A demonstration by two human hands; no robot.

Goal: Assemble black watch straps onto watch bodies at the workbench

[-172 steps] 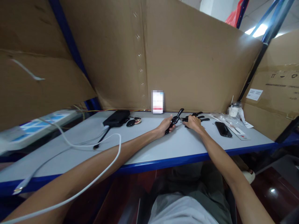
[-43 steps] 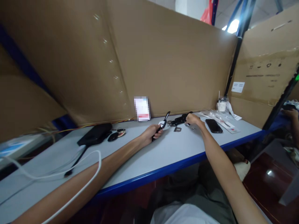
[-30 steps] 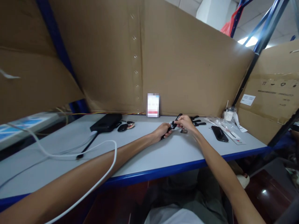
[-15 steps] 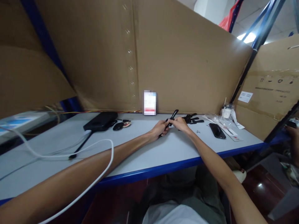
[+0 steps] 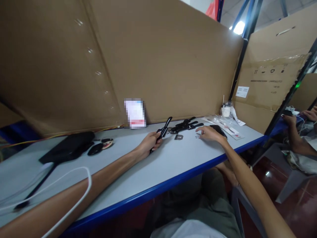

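Observation:
My left hand (image 5: pixel 151 142) is wrapped round a glossy black two-armed tool (image 5: pixel 163 130), whose exact kind I cannot make out. Its arms point up and away, and its lower end sticks out under my fist. Over to the right, my right hand (image 5: pixel 209 133) hovers low above the tabletop with its fingers apart. Small metal pieces (image 5: pixel 197 136), perhaps screws, lie at its fingertips. Between my hands rests a small grey metal plate (image 5: pixel 178 137). Behind it is a cluster of several similar black parts (image 5: pixel 186 124).
A dark phone (image 5: pixel 219 131) lies partly behind my right hand, near clear plastic packaging (image 5: pixel 229 127) and a white cup (image 5: pixel 226 110). At left are a black box (image 5: pixel 68 147), black oval objects (image 5: pixel 95 149) and a white cable (image 5: pixel 88 178) across my forearm. Cardboard walls the back.
My right hand has let go of the black tool and moved right to the small metal pieces. My left hand still holds the tool. The view has turned right, and the grey plate now shows.

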